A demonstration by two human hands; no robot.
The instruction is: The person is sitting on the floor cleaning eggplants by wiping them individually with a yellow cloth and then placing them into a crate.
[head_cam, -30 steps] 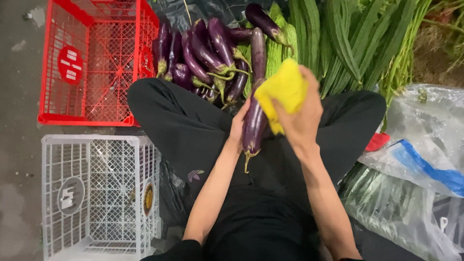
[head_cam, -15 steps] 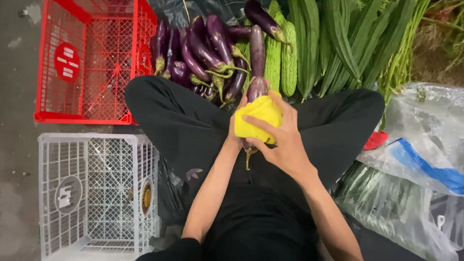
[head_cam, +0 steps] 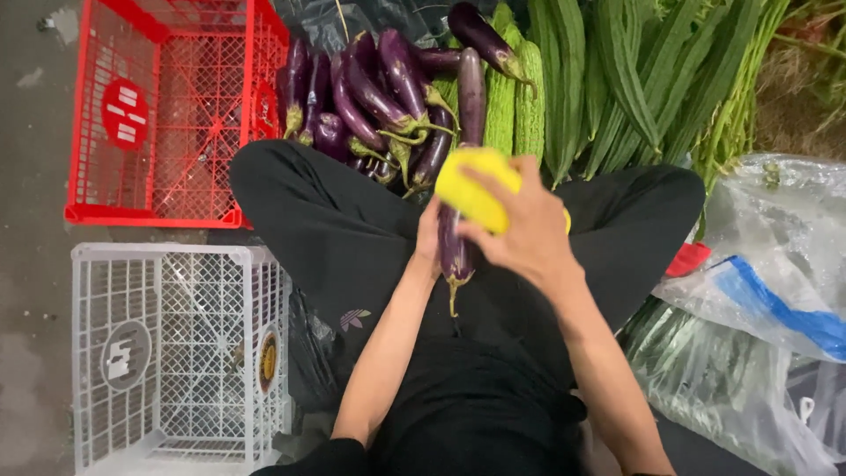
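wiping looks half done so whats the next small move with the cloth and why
Probably slide the yellow cloth down toward the stem end. The right hand presses it on the upper part of the eggplant, which the left hand holds from behind; the lower part and green stem show uncovered below the cloth.

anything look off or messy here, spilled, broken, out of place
Nothing stands out. The left hand holds a purple eggplant while the right hand presses a yellow cloth on it. The eggplant pile and green gourds lie heaped together; the red crate and white crate sit upright.
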